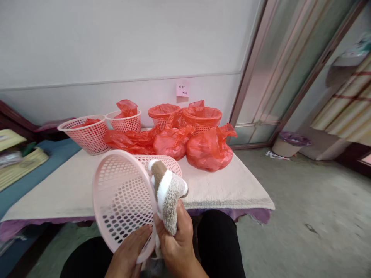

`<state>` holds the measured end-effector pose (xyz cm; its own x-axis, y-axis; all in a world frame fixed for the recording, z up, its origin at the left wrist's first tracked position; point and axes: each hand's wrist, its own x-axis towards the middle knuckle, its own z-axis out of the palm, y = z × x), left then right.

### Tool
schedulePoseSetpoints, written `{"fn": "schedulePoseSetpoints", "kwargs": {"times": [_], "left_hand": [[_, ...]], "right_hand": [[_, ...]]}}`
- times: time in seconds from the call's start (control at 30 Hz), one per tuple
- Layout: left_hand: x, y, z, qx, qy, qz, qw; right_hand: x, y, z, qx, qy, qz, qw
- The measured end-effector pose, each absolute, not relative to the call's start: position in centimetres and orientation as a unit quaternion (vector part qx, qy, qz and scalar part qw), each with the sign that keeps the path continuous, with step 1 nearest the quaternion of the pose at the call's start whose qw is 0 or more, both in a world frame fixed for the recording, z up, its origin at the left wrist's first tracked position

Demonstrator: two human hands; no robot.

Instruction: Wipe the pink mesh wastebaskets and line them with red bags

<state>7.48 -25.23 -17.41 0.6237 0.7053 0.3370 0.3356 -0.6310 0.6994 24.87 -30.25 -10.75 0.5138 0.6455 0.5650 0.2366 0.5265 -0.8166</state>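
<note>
A pale pink perforated plastic basket [124,204] is tipped on its side above my lap, its round mouth turned towards the left. My left hand [130,249] grips the lower rim, fingers inside the mouth and thumb hidden. In my right hand [179,241] is a bunched fluffy cloth [169,193] with brown, white and grey-beige bands. The cloth lies against the outside of the basket near the right side of the rim, and part of the basket's wall is hidden behind it.
Behind the basket, a table with a cream cover [232,187] bears tied red plastic bags [210,150]. Several pink baskets [92,139] with red bags stand along the wall. A pink note [182,89] is on the wall. On the floor at right stands a lined bin [286,146].
</note>
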Motion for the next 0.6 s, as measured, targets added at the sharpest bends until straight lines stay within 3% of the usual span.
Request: {"fn": "schedulePoseSetpoints", "kwargs": {"times": [0.13,0.4,0.6], "left_hand": [[7.4,-24.8,-16.5,0.849,0.335,0.311,0.264],[8.4,-26.9,-13.3,0.497,0.527,0.453,0.52],[11.5,-26.2,-10.0,0.312,0.513,0.538,0.592]], "right_hand": [[27.0,-28.3,-13.1,-0.488,-0.487,0.061,0.722],[33.8,-26.3,-19.5,-0.705,-0.328,-0.055,0.627],[25.3,-28.7,-16.2,-0.586,-0.483,-0.082,0.645]]}}
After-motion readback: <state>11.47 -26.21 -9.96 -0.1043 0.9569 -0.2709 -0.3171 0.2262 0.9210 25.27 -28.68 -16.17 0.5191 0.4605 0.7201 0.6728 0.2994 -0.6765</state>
